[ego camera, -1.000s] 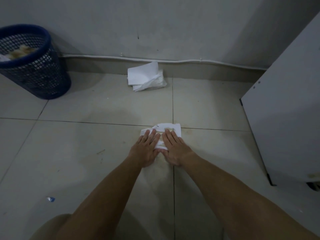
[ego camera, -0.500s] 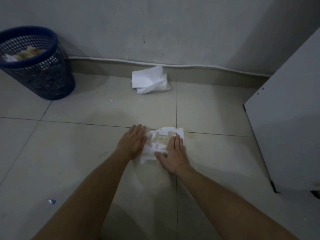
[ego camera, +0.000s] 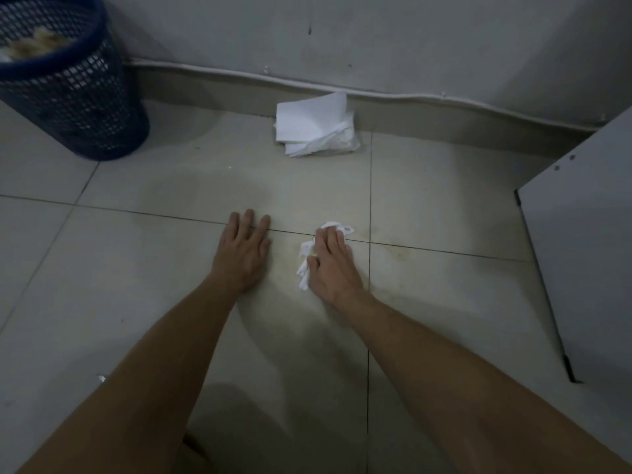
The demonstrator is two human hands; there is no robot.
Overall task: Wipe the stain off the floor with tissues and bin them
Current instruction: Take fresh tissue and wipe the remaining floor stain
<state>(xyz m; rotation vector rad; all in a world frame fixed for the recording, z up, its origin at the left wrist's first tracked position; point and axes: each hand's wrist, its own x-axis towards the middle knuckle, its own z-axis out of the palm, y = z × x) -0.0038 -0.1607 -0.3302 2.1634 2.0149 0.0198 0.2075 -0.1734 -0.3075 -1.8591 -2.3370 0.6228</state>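
Note:
A crumpled white tissue (ego camera: 305, 255) lies on the pale floor tiles under my right hand (ego camera: 330, 265), whose fingers are curled around it and press it down. Faint yellowish stain marks (ego camera: 398, 255) show on the tiles to the right of that hand and beneath it. My left hand (ego camera: 243, 251) rests flat on the floor to the left, fingers apart, holding nothing. A dark blue mesh bin (ego camera: 65, 90) with used tissues inside stands at the far left by the wall.
A pack of clean white tissues (ego camera: 316, 126) lies against the skirting at the back. A white cabinet panel (ego camera: 581, 248) stands at the right. A small scrap (ego camera: 101, 378) lies on the tile at the lower left.
Both hands were pressed on the spread tissue. My left hand has let go and slid left onto the bare floor. My right hand has bunched the tissue into a wad.

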